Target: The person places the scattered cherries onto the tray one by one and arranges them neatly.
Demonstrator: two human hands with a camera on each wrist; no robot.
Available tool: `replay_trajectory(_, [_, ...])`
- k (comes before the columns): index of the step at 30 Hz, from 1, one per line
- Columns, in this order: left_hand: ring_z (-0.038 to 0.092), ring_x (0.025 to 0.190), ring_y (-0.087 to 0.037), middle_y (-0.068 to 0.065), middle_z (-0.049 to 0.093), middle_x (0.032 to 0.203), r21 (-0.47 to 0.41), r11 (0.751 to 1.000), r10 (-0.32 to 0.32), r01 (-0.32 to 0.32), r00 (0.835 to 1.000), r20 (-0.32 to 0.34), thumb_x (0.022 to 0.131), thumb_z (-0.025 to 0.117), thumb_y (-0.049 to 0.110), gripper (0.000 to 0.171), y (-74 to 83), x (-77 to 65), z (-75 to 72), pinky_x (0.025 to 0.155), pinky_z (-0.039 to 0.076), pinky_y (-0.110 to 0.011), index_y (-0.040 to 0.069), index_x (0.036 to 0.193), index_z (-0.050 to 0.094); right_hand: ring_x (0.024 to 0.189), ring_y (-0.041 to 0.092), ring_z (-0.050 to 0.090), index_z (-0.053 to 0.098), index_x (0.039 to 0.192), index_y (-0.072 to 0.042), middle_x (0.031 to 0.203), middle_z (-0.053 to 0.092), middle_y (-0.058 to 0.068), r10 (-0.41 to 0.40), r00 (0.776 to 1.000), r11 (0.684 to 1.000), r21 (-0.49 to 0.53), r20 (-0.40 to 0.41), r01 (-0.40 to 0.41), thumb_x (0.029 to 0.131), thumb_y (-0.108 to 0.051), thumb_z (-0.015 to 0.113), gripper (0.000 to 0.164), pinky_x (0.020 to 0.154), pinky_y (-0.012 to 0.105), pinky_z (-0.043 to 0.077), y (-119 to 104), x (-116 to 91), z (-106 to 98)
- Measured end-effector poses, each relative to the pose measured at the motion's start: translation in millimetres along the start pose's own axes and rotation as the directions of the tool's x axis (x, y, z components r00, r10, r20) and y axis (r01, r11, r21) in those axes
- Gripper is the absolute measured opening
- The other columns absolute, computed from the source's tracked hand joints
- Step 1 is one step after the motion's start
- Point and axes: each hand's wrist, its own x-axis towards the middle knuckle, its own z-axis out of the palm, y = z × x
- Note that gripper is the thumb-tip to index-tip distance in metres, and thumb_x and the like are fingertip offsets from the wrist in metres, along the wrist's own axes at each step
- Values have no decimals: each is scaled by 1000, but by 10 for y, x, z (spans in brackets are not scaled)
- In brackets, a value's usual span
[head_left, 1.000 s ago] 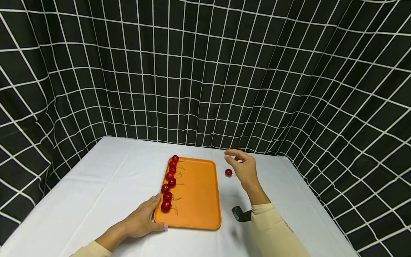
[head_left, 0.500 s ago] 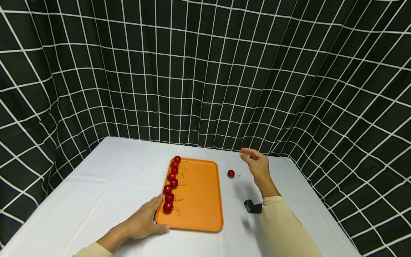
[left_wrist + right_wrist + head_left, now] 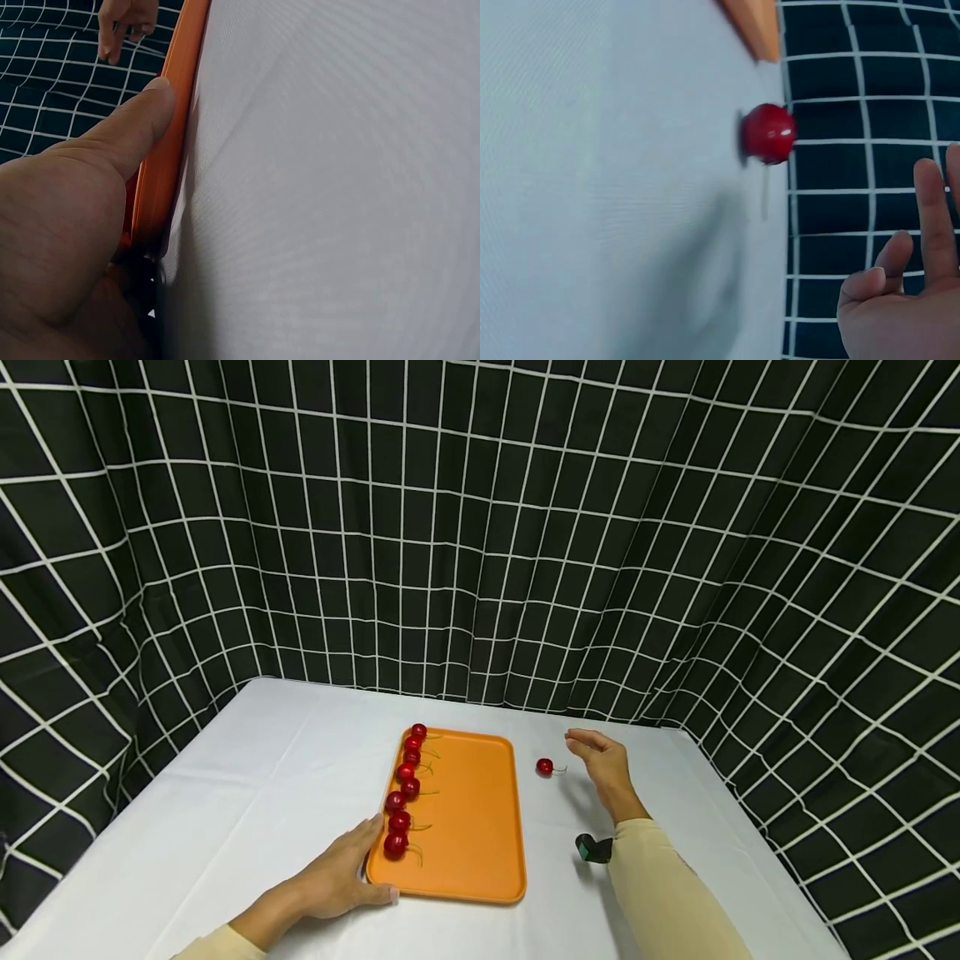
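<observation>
An orange tray (image 3: 480, 827) lies on the white table, with several red cherries (image 3: 410, 788) in an uneven line along its left side, stems pointing right. My left hand (image 3: 330, 872) rests at the tray's near left corner, thumb along the near rim; the left wrist view shows that thumb (image 3: 135, 127) against the orange edge. A single cherry (image 3: 544, 767) with its stem lies on the table right of the tray. My right hand (image 3: 606, 770) hovers to the right of this cherry, apart from it and holding nothing. Its fingers are partly bent in the right wrist view.
A white cloth (image 3: 247, 777) covers the table. Black fabric with a white grid (image 3: 420, 543) hangs behind and on both sides. A small dark device (image 3: 594, 848) sits at my right wrist.
My right hand has moved right, away from over the lone cherry's side, and has then come down somewhat. My left hand stays at the tray; the cherries lie as before.
</observation>
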Motion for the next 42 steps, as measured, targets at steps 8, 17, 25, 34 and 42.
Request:
replay_trajectory(8, [13, 140, -47, -24, 15, 156, 3, 1000, -5, 5, 1000, 3, 75, 75, 57, 112, 4, -18, 1, 108, 11, -66, 2, 153, 17, 102, 17, 56, 66, 120, 1, 110, 70, 4, 121, 992, 987, -111, 22, -117, 89, -13, 71, 34, 87, 32, 43, 238, 45, -32])
replay_trajectory(17, [12, 140, -47, -25, 15, 156, -7, 1000, 9, -9, 1000, 6, 75, 75, 57, 112, 11, -13, -3, 107, 11, -67, 1, 153, 16, 109, 26, 52, 69, 112, 1, 112, 65, 10, 129, 990, 961, -252, 55, -111, 88, -11, 69, 27, 94, 39, 38, 369, 69, -73])
replay_trajectory(25, [13, 140, -47, -25, 15, 155, -12, 1000, 18, -18, 1000, 3, 76, 75, 56, 113, 6, -6, -7, 107, 12, -66, 1, 153, 15, 105, 28, 54, 71, 105, 1, 104, 69, 10, 109, 987, 935, -348, 116, -62, 87, -10, 71, 22, 85, 37, 42, 439, 89, -39])
replay_trajectory(34, [13, 140, -46, -24, 15, 156, -13, 1000, 14, -14, 1000, 2, 76, 75, 56, 112, -3, -3, 0, 108, 12, -65, 1, 153, 16, 89, 22, 57, 72, 96, 0, 93, 70, 8, 84, 983, 912, -410, 166, -8, 82, -2, 72, 13, 72, 29, 44, 450, 75, 7])
replay_trajectory(42, [13, 140, -47, -25, 15, 156, -14, 1000, 13, -13, 1000, 5, 76, 75, 56, 112, -11, 8, 2, 108, 12, -66, 0, 153, 16, 81, 20, 54, 75, 89, -5, 87, 70, 4, 77, 991, 893, -449, 105, -22, 82, -6, 74, 7, 64, 28, 44, 467, 68, 8])
